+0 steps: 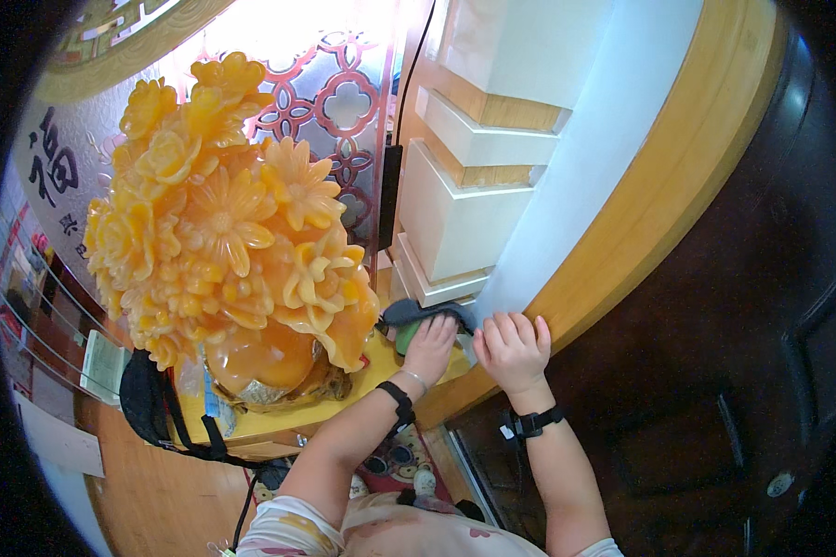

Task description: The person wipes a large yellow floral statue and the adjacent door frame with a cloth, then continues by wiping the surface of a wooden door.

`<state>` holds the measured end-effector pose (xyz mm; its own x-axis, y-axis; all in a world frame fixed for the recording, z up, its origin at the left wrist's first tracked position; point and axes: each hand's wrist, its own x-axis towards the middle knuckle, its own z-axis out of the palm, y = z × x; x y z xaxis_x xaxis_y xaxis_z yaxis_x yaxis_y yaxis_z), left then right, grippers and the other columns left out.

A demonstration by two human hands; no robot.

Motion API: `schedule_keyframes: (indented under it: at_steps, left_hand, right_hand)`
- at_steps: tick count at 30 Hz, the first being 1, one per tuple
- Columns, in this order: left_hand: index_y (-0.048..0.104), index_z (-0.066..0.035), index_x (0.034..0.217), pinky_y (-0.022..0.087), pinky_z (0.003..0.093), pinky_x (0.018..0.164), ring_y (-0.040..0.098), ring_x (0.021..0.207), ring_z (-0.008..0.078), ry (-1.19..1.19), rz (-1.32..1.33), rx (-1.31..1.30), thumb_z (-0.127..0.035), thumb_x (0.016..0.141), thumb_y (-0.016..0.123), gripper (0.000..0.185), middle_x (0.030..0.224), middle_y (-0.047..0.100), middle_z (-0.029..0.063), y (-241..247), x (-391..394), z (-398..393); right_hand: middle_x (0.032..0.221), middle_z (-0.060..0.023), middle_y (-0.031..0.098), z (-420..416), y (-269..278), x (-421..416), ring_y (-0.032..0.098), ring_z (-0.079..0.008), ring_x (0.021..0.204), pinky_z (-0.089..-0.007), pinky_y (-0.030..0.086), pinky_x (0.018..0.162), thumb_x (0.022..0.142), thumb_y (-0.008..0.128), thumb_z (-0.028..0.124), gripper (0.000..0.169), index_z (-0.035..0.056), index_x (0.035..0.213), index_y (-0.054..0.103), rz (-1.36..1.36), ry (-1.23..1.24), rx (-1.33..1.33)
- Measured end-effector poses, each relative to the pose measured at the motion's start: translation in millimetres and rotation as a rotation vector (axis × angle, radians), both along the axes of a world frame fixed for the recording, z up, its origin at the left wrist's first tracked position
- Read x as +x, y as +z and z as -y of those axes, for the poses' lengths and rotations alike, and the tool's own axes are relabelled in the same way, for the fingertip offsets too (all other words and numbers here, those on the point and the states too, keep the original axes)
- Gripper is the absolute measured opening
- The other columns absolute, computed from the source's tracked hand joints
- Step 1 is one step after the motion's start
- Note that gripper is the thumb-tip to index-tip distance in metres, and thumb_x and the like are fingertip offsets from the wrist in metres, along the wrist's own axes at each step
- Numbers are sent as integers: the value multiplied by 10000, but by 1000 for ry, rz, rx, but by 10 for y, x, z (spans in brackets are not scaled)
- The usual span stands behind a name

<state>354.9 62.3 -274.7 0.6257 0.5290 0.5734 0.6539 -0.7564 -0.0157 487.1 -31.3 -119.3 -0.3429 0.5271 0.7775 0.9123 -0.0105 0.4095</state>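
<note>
My left hand (430, 348) lies with bent fingers on a dark grey cloth item (418, 313), at the corner of a yellow-topped cabinet (279, 419). Something green (405, 338) shows beneath the cloth. My right hand (514, 348) is close by on the right, fingers curled at the edge of the wooden door frame, near the cloth's right end; whether it grips anything is hidden. Both wrists wear black straps. Left of my hands, a large orange carved flower ornament (230, 223) stands on the cabinet top.
A dark door (669, 390) fills the right side beside the curved wooden frame (620, 230). White moulded trim (460, 223) rises behind my hands. A black bag (141, 397) with straps hangs at the cabinet's left end. Shoes stand on a red mat (390, 480) below.
</note>
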Motion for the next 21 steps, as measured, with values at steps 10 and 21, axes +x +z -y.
schedule_keyframes:
  at_steps: [10,21]
  left_hand:
    - [403,-88,1516,321,457,1168,397,1420,261,-31,32,-108,-75,948,430,569,1553,413,85,-223,49,-214]
    - [256,141,1453,303,493,1177,299,1423,493,211,814,-532,-46,827,585,731,1523,268,361,-327,106,197]
  right_hand:
    - [869,36,602,-58,-4,-31,590,-150,928,-399,350,1038,879,652,369,178,194,852,631,10,-74,27]
    - [883,47,632,-46,-31,-37,595,-147,931,-395,363,1003,843,683,349,162,190,828,652,0,-97,1]
